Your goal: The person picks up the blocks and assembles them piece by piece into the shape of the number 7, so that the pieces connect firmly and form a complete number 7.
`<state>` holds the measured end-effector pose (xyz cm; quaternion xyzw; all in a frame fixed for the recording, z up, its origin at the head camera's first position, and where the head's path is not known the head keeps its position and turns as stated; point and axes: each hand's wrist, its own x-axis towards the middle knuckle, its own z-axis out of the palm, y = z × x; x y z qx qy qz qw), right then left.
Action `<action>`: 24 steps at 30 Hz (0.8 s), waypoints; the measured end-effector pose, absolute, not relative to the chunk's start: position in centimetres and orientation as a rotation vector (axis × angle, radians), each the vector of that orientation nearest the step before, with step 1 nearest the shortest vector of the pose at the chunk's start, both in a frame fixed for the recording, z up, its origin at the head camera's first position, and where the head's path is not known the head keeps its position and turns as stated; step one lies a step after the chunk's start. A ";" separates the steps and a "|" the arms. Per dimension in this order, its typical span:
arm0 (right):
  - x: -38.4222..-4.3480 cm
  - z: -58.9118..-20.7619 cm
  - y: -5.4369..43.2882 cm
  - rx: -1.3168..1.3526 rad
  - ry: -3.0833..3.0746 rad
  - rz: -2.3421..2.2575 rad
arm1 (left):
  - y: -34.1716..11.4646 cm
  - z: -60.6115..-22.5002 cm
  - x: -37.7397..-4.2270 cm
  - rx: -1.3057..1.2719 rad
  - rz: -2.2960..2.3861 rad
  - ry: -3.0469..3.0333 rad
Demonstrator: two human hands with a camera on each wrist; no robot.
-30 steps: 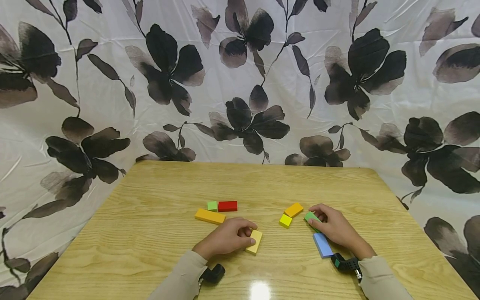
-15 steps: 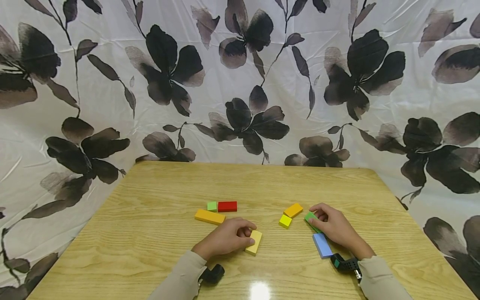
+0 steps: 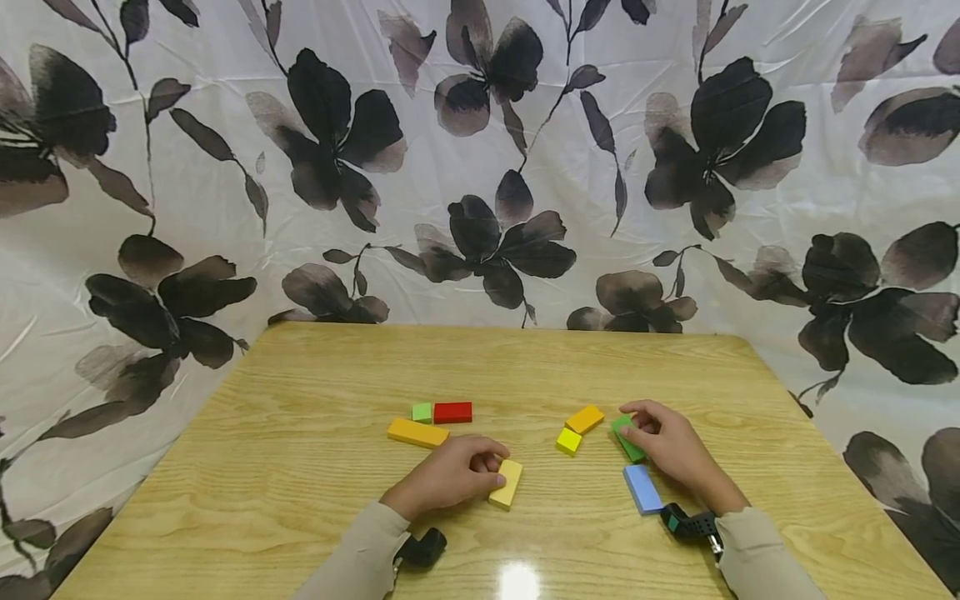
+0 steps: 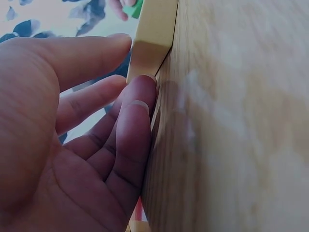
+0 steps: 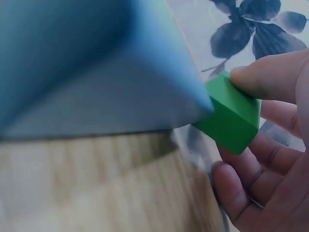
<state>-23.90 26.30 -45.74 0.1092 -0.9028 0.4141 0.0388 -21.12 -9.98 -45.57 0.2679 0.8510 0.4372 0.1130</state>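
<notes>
In the head view, my left hand (image 3: pixel 453 477) rests on the table beside a pale yellow block (image 3: pixel 507 485). Its thumb and fingertips are right at the block's near end in the left wrist view, loosely bent rather than wrapped around it. To the right, my right hand (image 3: pixel 672 446) pinches a green block (image 3: pixel 627 440) between thumb and fingers. The right wrist view shows the thumb on top of this green block (image 5: pixel 231 113), tilted, with fingers below. A blue block (image 3: pixel 643 489) lies just in front of the green one, near the right wrist.
Left of centre lie a small light green block (image 3: pixel 422 412), a red block (image 3: pixel 453 412) and a long orange block (image 3: pixel 417 433). A shorter orange block (image 3: pixel 584 419) and a yellow cube (image 3: pixel 568 442) sit between the hands. Floral cloth (image 3: pixel 420 167) hangs behind the wooden table (image 3: pixel 315 367).
The right hand has shifted slightly away from the body with the green block, whose near end now stands apart from the blue block. The left hand and pale yellow block stay put.
</notes>
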 end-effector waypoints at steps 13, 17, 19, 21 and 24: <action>-24.6 -44.6 25.3 0.219 -2.705 1.453 | -10.1 -45.8 -21.2 0.795 1.328 2.504; -24.6 -44.3 24.8 0.182 -2.689 1.534 | -10.1 -45.8 -21.1 0.793 1.329 2.494; -24.7 -44.2 24.6 0.167 -2.674 1.584 | -10.1 -45.8 -21.1 0.792 1.326 2.494; -24.8 -44.0 24.3 0.156 -2.658 1.625 | -10.1 -45.8 -21.1 0.790 1.325 2.493; -24.9 -43.8 24.0 0.151 -2.637 1.659 | -10.1 -45.7 -21.1 0.785 1.325 2.493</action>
